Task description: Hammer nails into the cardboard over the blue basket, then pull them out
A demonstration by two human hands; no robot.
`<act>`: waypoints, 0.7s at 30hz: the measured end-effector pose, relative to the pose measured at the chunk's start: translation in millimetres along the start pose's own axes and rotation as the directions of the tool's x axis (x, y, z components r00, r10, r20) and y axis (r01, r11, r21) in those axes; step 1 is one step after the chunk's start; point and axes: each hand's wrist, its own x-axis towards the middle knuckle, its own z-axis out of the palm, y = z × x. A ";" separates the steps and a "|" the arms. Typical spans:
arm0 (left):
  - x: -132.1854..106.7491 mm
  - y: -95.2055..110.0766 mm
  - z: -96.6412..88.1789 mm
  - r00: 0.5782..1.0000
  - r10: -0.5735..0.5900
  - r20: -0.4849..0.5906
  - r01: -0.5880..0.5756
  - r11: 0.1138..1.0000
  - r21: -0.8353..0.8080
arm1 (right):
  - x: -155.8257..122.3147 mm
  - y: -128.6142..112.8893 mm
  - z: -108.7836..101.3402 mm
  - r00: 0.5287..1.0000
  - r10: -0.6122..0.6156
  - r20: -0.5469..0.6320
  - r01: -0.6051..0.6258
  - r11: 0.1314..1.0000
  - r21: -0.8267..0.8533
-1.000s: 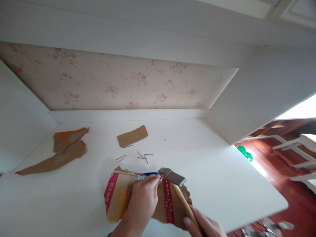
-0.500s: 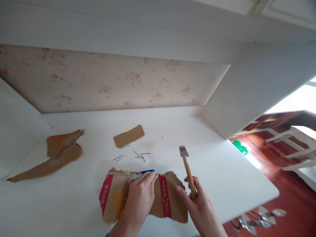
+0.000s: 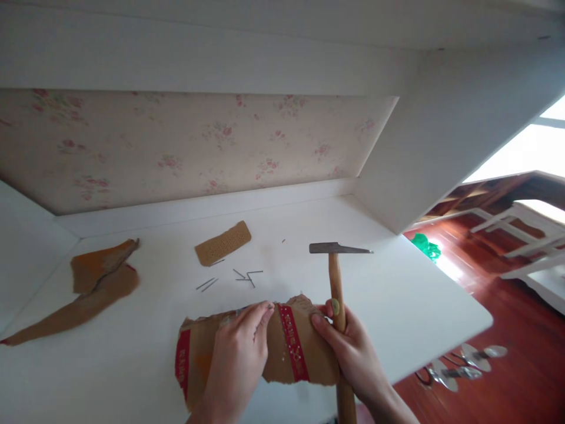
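Cannot see cardboard (image 3: pixel 289 341) under the left hand (image 3: pixel 242 348) toward seven o'clock, nor hammer handle (image 3: pixel 346 403) past the bottom edge toward five.

Counter (image 3: pixel 388 306): white, rounded at right corner
Torn cardboard (image 3: pixel 106 297): far left, partly orange
Dotted strip (image 3: pixel 223 243): toward the back, a lone nail (image 3: pixel 217 262) along its near edge
Nails (image 3: pixel 247 280): a pair and a crossed cluster
Speck (image 3: pixel 283 240): right of the strip, perhaps a splinter
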 end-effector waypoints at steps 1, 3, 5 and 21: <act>0.5 1.4 0.5 1.000 0.004 -0.001 -0.004 1.000 0.007 | 0.7 0.7 -1.2 1.000 0.008 0.002 -0.008 1.000 0.027; 0.2 2.1 3.5 1.000 0.014 -0.002 -0.014 1.000 0.022 | 2.5 2.3 -2.2 1.000 0.024 0.003 -0.024 0.997 0.079; -1.5 0.1 7.7 1.000 0.024 -0.001 -0.024 0.999 0.037 | 4.3 3.7 -1.3 0.999 0.039 -0.001 -0.038 0.991 0.125; -10.6 -8.6 17.3 1.000 0.010 0.025 -0.010 1.000 0.002 | 5.3 3.2 -1.7 0.993 0.086 -0.087 -0.090 0.995 -0.044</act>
